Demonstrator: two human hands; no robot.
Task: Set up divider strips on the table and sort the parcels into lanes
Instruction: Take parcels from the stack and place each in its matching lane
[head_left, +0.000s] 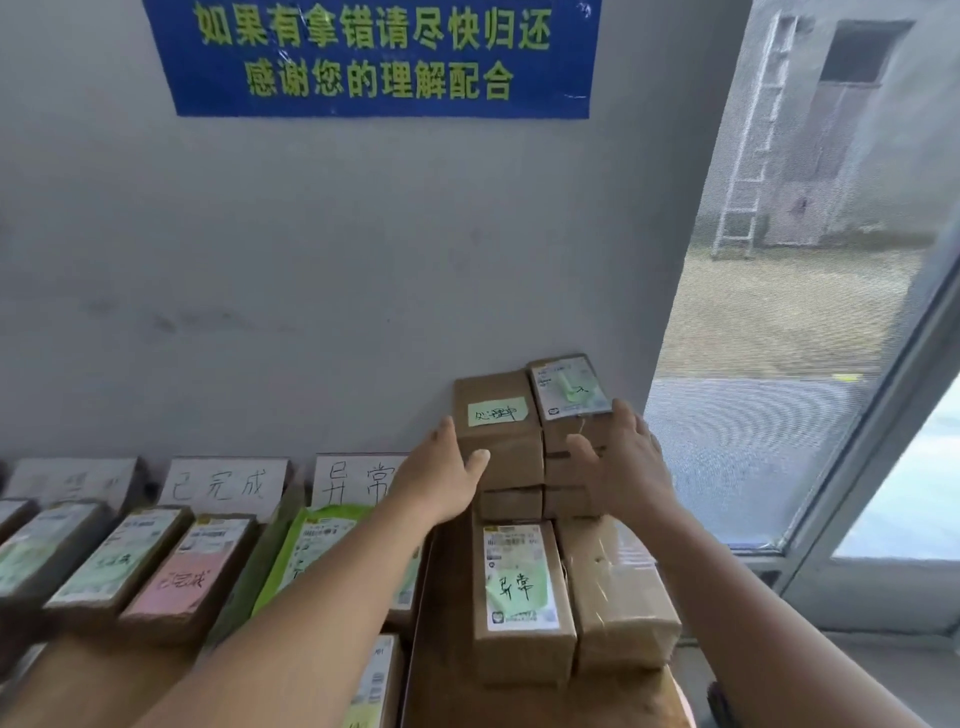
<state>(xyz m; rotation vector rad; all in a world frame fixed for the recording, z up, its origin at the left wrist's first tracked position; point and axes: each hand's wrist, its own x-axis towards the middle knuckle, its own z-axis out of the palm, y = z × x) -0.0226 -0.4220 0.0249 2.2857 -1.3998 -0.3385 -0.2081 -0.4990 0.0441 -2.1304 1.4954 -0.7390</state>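
Bracing a stack of brown parcels (498, 441) against the wall: left hand (441, 473) flat on its left face, right hand (623, 462) spread over its right side, fingers straight, neither curled round anything. Sorting looks well advanced; three lane signs (223, 486) stand left of the left hand, with four or so parcels laid before them. Two parcels (519, 597) lie on the table below both hands, stack unsorted

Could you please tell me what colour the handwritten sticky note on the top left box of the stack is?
Light green sticky note with dark handwriting, head view.
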